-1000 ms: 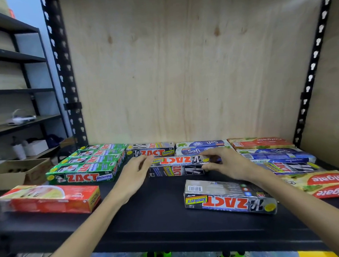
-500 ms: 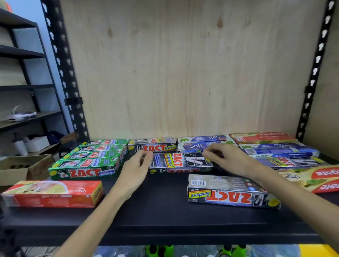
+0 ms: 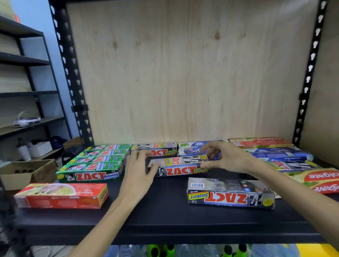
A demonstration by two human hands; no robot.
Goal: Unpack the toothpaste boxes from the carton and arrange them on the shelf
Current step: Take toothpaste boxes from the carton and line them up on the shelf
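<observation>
A black ZACT Smokers box (image 3: 179,165) lies lengthwise in the middle of the black shelf (image 3: 158,212). My left hand (image 3: 140,172) presses its left end and my right hand (image 3: 225,158) pinches its right end. Another ZACT Smokers box (image 3: 230,192) lies loose in front, upside down to me. Green ZACT Whitening boxes (image 3: 94,163) form a row on the left. Further ZACT, Safi (image 3: 192,147) and Colgate (image 3: 260,142) boxes line the back and right. A red Colgate box (image 3: 61,195) sits at the front left.
Plywood backs the shelf, with black perforated posts (image 3: 71,74) on both sides. An open cardboard carton (image 3: 26,171) stands on the floor to the left, beside another rack. Bottles with green and white caps (image 3: 170,254) show under the shelf.
The ZACT Smokers box between my hands has been rolled over so its front logo face now points at me. Both hands stayed at its ends.
</observation>
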